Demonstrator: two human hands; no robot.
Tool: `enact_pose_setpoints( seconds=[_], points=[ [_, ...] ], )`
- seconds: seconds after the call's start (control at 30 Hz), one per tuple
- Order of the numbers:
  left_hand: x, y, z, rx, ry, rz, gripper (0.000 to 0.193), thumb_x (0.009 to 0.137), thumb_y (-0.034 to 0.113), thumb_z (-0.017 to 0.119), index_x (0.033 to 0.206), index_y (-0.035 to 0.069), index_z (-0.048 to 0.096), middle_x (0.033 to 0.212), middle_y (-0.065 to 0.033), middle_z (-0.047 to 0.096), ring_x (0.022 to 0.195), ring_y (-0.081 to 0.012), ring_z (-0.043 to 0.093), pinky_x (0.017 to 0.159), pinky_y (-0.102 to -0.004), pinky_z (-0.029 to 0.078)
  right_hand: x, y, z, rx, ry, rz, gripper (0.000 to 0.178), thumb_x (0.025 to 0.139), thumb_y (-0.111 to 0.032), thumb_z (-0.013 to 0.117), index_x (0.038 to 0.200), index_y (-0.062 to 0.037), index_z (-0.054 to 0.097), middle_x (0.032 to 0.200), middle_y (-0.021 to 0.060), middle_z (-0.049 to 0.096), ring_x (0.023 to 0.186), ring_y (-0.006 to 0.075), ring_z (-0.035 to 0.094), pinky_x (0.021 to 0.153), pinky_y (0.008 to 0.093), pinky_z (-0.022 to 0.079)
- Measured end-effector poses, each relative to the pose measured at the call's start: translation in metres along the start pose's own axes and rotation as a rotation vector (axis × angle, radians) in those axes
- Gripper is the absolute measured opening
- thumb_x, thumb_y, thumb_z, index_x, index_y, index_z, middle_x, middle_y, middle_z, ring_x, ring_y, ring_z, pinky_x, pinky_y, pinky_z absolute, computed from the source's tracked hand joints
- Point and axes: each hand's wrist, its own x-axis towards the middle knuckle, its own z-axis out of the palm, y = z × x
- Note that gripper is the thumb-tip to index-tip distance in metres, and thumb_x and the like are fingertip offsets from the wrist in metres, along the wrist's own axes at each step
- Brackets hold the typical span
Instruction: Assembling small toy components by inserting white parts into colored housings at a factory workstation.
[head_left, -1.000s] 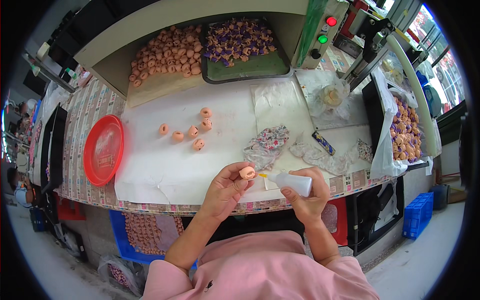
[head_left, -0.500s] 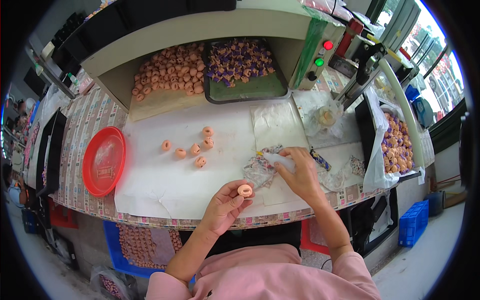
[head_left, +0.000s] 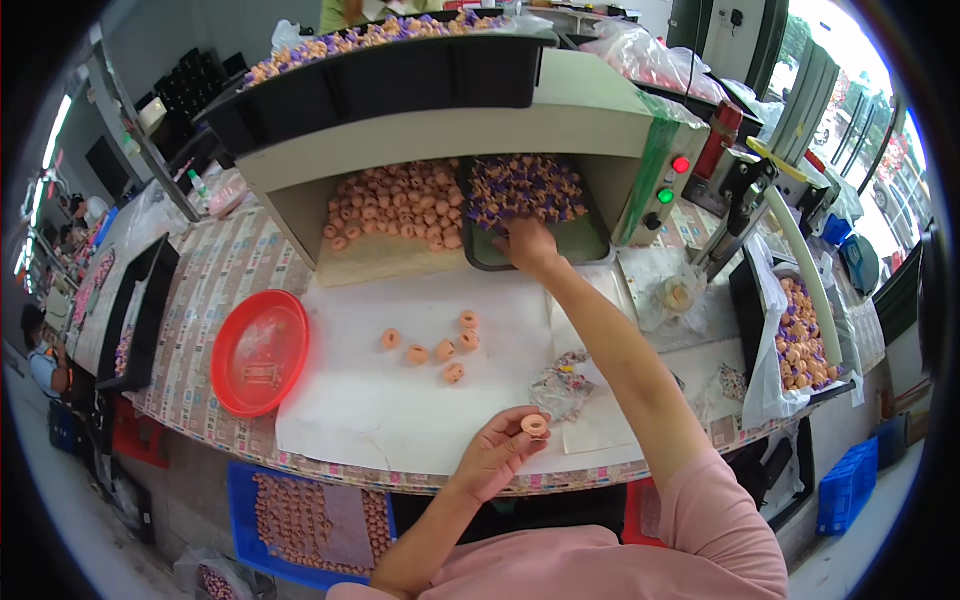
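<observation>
Ball [head_left: 535,427], hollow and peach, sits pinched in my left hand [head_left: 498,455] before the black rectangular tray [head_left: 490,267]; right hand [head_left: 530,243], apart, reaches over its purple-and-peach pieces [head_left: 525,187], grip hidden. I judge that ball unfinished, six similar balls [head_left: 445,351] remaining.

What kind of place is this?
Probably a small workshop or factory: lots of matching rounded peach pieces are heaped up, a black tray holds many purple-and-peach pieces, and there's a red light above a green light.
</observation>
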Motion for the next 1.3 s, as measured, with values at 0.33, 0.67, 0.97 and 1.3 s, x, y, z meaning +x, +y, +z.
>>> enact_pose_setpoints(
  seconds=[0.33, 0.67, 0.97, 1.3],
  points=[
    [-0.068, 0.107, -0.092, -0.202, -0.048, -0.039, 0.037, 0.093, 0.010, 0.057, 0.129, 0.004, 0.049, 0.121, -0.0109, 0.057, 0.107, -0.0188, 0.059, 0.097, -0.0317, 0.048, -0.020, -0.125, 0.033, 0.644, -0.048, 0.004, 0.015, 0.085, -0.006, 0.062, 0.100, -0.0041, 0.061, 0.089, 0.0059, 0.066, 0.077, 0.0153, 0.063, 0.066, 0.0280, 0.050],
    [-0.030, 0.045, -0.139, -0.266, 0.086, -0.146, 0.038, 0.094, 0.012, 0.058, 0.129, 0.002, 0.049, 0.111, -0.0064, 0.061, 0.101, -0.0155, 0.061, 0.092, -0.0281, 0.051, -0.235, -0.091, 0.036, 1.066, -0.171, 0.053, 0.020, 0.077, 0.007, 0.070, 0.095, -0.0008, 0.064, 0.114, 0.0114, 0.058, 0.095, 0.0151, 0.060, 0.079, 0.0260, 0.051],
    [-0.002, -0.037, -0.108, -0.043, 0.082, -0.156, 0.033, 0.093, 0.014, 0.060, 0.122, 0.001, 0.053, 0.112, -0.0080, 0.060, 0.098, -0.0153, 0.061, 0.089, -0.0300, 0.051, -0.302, -0.021, 0.010, 0.710, -0.163, -0.075, 0.025, 0.073, 0.007, 0.070, 0.096, -0.0022, 0.067, 0.102, 0.0111, 0.069, 0.088, 0.0214, 0.066, 0.079, 0.0296, 0.053],
    [0.004, -0.089, -0.078, 0.014, 0.066, -0.241, 0.030, 0.087, 0.015, 0.068, 0.112, 0.000, 0.061, 0.103, -0.0098, 0.064, 0.090, -0.0159, 0.063, 0.079, -0.0287, 0.054, -0.340, 0.028, -0.023, 0.782, -0.267, -0.061, 0.028, 0.068, 0.009, 0.072, 0.093, -0.0042, 0.071, 0.096, 0.0104, 0.070, 0.085, 0.0232, 0.067, 0.073, 0.0304, 0.054]
  ],
)
